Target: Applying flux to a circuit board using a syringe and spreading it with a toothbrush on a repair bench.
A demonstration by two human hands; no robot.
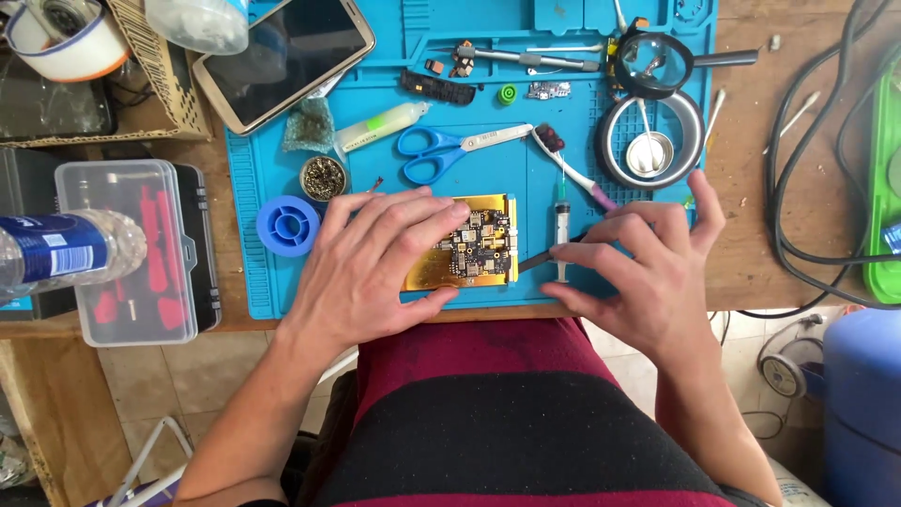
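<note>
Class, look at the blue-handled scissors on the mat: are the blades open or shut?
Shut. The scissors lie flat on the blue mat, blades together as one strip.

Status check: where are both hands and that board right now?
Left hand flat on gold-backed circuit board, pinning it. Right hand holds thin dark tool beside it. Syringe close alongside.

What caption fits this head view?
Left hand steadies a circuit board on a blue mat; right hand grips tweezers.
</note>
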